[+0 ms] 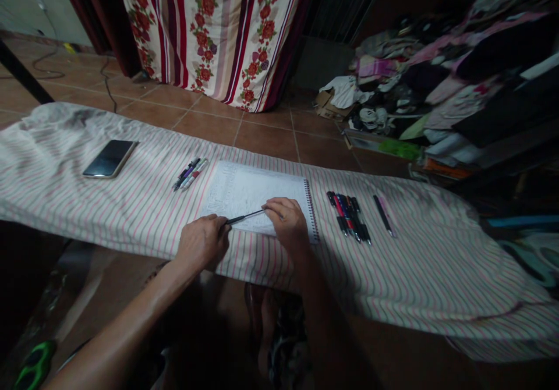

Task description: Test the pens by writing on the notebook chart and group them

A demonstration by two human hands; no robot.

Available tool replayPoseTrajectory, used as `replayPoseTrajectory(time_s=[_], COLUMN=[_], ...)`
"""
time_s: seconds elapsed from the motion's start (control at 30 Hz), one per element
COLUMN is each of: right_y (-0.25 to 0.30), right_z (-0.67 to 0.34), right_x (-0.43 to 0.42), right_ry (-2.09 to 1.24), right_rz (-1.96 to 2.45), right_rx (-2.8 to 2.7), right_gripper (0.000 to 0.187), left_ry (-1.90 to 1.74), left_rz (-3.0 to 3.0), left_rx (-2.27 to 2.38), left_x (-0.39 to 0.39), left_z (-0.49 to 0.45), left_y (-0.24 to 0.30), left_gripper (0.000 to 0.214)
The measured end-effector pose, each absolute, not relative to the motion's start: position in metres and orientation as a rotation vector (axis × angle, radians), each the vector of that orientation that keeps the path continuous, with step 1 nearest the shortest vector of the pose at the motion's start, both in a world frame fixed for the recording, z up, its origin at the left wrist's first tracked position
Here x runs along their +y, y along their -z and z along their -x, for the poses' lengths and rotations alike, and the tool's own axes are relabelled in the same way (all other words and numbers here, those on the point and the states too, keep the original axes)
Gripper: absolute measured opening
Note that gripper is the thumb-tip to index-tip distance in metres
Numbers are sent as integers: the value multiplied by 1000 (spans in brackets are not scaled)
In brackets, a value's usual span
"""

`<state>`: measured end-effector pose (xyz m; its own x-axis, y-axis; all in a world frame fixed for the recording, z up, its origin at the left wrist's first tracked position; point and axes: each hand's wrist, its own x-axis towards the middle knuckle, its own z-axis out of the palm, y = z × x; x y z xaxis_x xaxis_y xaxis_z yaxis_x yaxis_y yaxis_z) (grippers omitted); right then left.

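A spiral notebook (pixel 248 195) lies open on a striped cloth-covered board (pixel 131 209). Over its near edge I hold a thin pen (pixel 244 217) between both hands. My left hand (pixel 201 241) is closed round the dark end of the pen. My right hand (pixel 286 221) pinches the pale tip end. A row of several pens (pixel 349 215) lies just right of the notebook, with two more pens (pixel 384 215) further right. A few pens (pixel 190 173) lie left of the notebook.
A phone (pixel 110 158) lies face up on the cloth at the left. Behind the board is a tiled floor (pixel 262 131), a floral curtain (pixel 213 29), and a heap of clothes (pixel 445 81) at the right. A green object (pixel 35 364) lies on the floor lower left.
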<state>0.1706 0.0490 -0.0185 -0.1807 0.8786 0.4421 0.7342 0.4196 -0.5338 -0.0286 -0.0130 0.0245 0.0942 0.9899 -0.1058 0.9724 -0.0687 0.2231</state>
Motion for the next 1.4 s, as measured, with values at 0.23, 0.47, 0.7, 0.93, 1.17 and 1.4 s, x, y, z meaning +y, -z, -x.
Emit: replayPoseTrajectory(time_s=[0.23,0.47,0.7,0.93,1.17,1.4], right_y=[17,16,22,22,26,28], right_z=[-200,-191,-158,-149,-151,-152], right_x=[55,56,60,60,59,59], right_ry=[-209,-183,-158,-155,-123,-88], right_rz=[1470,1585,1556,1594,1569,1477], right_rx=[-1884,-1819,-1876,-1935,-1988,-2000], right_gripper=[17,19,16,15,19,17], left_ry=[-89,-90,-130,-148,-96,-98], left_rz=[-2154,-2095,-2154,-2177,-2172,-2252], left_rx=[1967,2002,1982,1965,1992,2035], left_x=[-16,-18,-21,-20,-20,-21], left_z=[52,68,63,61,58,57], left_y=[-21,-18,-19,-16,-20,-20], left_gripper=[27,27,26,26,27,28])
